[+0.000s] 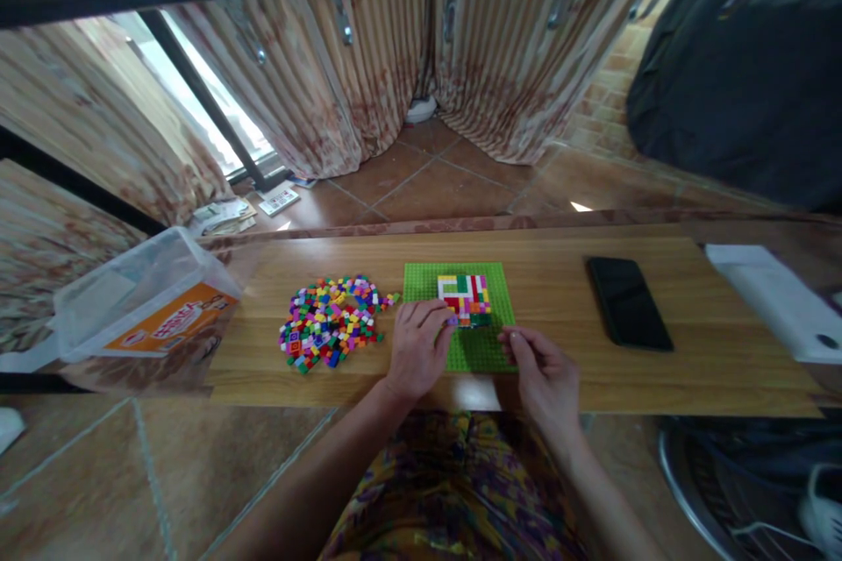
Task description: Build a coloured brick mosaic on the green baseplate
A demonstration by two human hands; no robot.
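Near the curtains [368, 79], a wooden surface [553, 307] bears a green board [483, 357] with blocks [468, 294] on it, left hand [417, 346] curled beside them, right hand [547, 375] pinched narrow, though whether either holds anything I can't tell.

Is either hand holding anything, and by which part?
The left hand is at the near-left corner of the block build, by a purple block; whether that is held cannot be told. Whether the right hand pinches anything is unclear.

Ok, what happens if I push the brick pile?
The pile would probably spread apart, since its bricks look loose. They'd likely slide more than roll, being blocky. Each is probably light, being small.
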